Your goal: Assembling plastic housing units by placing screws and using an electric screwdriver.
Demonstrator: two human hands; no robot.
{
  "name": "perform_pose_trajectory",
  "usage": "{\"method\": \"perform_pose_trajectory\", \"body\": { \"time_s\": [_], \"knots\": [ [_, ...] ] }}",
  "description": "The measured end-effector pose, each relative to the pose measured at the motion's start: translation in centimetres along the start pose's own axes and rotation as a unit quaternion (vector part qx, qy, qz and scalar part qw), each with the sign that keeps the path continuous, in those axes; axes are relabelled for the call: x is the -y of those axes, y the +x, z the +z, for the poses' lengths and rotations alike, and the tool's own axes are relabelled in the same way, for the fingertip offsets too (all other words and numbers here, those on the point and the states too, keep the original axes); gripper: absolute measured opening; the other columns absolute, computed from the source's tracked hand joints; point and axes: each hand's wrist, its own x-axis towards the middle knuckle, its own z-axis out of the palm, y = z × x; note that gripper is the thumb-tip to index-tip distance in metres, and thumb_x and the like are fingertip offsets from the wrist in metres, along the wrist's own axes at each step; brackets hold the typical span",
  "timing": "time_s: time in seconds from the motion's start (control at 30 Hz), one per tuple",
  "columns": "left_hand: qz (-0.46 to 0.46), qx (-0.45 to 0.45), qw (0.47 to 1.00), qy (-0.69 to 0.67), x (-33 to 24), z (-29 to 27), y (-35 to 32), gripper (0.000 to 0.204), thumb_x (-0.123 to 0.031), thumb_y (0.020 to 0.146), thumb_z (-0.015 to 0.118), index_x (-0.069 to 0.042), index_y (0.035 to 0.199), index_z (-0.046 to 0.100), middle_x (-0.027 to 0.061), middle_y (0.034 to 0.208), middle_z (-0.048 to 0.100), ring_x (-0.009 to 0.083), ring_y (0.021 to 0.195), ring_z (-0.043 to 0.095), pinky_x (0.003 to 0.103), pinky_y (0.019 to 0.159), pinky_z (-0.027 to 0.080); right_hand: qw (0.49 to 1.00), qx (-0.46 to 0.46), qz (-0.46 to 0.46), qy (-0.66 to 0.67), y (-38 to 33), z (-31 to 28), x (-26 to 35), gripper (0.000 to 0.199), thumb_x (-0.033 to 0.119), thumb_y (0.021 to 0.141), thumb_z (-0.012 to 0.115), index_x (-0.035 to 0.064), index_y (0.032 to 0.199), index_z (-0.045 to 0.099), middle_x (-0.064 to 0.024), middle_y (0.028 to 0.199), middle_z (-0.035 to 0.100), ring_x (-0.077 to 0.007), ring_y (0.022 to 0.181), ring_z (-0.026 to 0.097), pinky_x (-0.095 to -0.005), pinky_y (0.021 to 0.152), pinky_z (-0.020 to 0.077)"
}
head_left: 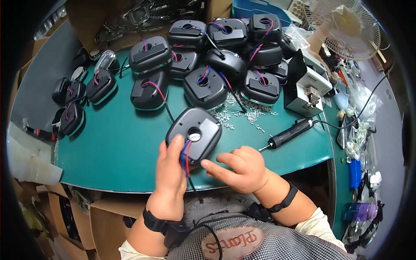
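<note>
A black, rounded-square plastic lamp housing point(209, 138) is tilted up in my left hand point(170, 175) near the table's front edge. The thumb lies over its back face, beside the round central hole, and the other fingers are mostly hidden. Red and blue wires point(185, 157) come out of that hole and hang past my palm to a black sleeve. My right hand point(246, 171) is at the housing's lower right corner. One outstretched fingertip is at that corner, and a bent finger stays apart from it. I see nothing held in this hand.
More black housings point(205, 89) with wires stand grouped at the back and left of the green table point(108, 156). Small silver screws point(253, 115) lie loose in the middle. A corded electric screwdriver point(288, 135) rests at right, before a white-and-black machine point(310, 82). A fan point(344, 26) stands back right.
</note>
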Motion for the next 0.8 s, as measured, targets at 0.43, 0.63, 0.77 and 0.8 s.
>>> {"method": "perform_pose_trajectory", "body": {
  "time_s": [0.43, 0.63, 0.77, 0.8],
  "knots": [
    [0.063, -0.023, 0.993, 0.092, 1.1, -2.6, 1.5, 0.049, -0.045, 0.095, 0.054, -0.009, 0.129, 0.055, 0.0104, 0.116, 0.067, 0.0249, 0.095, 0.069, 0.043, 0.066, 0.058, 0.911, 0.179, 0.372, -0.008, 0.7, 4.1, -7.8, 0.034, 0.023, 0.083, 0.068, 0.0076, 0.112, 0.063, -0.0174, 0.105, 0.061, -0.037, 0.102, 0.06, -0.0469, 0.086, 0.0507],
    [-0.011, -0.05, 0.991, 0.123, -1.8, 0.5, -2.2, 0.046, -0.031, 0.1, 0.051, 0.002, 0.132, 0.052, 0.0134, 0.124, 0.061, 0.027, 0.108, 0.061, 0.041, 0.092, 0.05, 0.914, 0.093, 0.391, 0.055, 1.1, 6.6, -8.0, 0.016, 0.012, 0.086, 0.052, 0.0045, 0.093, 0.064, -0.0188, 0.09, 0.063, -0.0373, 0.09, 0.064, -0.0471, 0.08, 0.0531],
    [0.001, -0.034, 0.988, 0.152, -2.1, 2.5, -3.4, 0.046, -0.033, 0.102, 0.047, 0.001, 0.133, 0.052, 0.0134, 0.124, 0.061, 0.0267, 0.109, 0.061, 0.041, 0.09, 0.051, 0.922, 0.049, 0.382, 0.034, 0.3, 5.0, -8.1, 0.012, 0.01, 0.083, 0.057, 0.0044, 0.09, 0.065, -0.0169, 0.088, 0.064, -0.0369, 0.085, 0.065, -0.0471, 0.076, 0.0533],
    [-0.006, -0.035, 0.987, 0.157, -2.2, 2.6, -3.5, 0.046, -0.033, 0.102, 0.047, 0.001, 0.133, 0.052, 0.0132, 0.124, 0.061, 0.0268, 0.109, 0.061, 0.042, 0.09, 0.051, 0.925, 0.041, 0.375, 0.045, 0.4, 4.6, -8.2, 0.012, 0.01, 0.083, 0.057, 0.0039, 0.089, 0.065, -0.0168, 0.087, 0.065, -0.0368, 0.084, 0.066, -0.0473, 0.075, 0.0534]
  ]
}}
